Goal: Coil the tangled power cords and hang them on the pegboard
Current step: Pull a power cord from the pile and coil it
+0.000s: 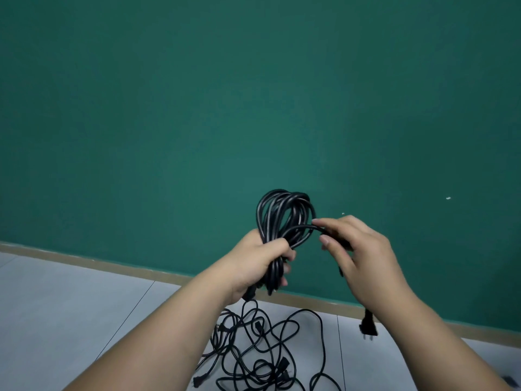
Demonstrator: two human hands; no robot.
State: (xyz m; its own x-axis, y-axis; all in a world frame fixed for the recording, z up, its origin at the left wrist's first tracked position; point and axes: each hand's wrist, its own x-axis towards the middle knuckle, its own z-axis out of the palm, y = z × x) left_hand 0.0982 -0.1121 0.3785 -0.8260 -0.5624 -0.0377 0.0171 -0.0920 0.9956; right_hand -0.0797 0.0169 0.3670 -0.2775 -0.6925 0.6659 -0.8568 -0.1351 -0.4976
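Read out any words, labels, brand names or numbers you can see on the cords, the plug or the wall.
There is no readable text anywhere.
The coiled cord, the hanging plug, the tangled cords on the floor and the green wall carry no visible print.
The white specks on the wall are too small to tell.

The tangled cords (253,354) run off the bottom edge.
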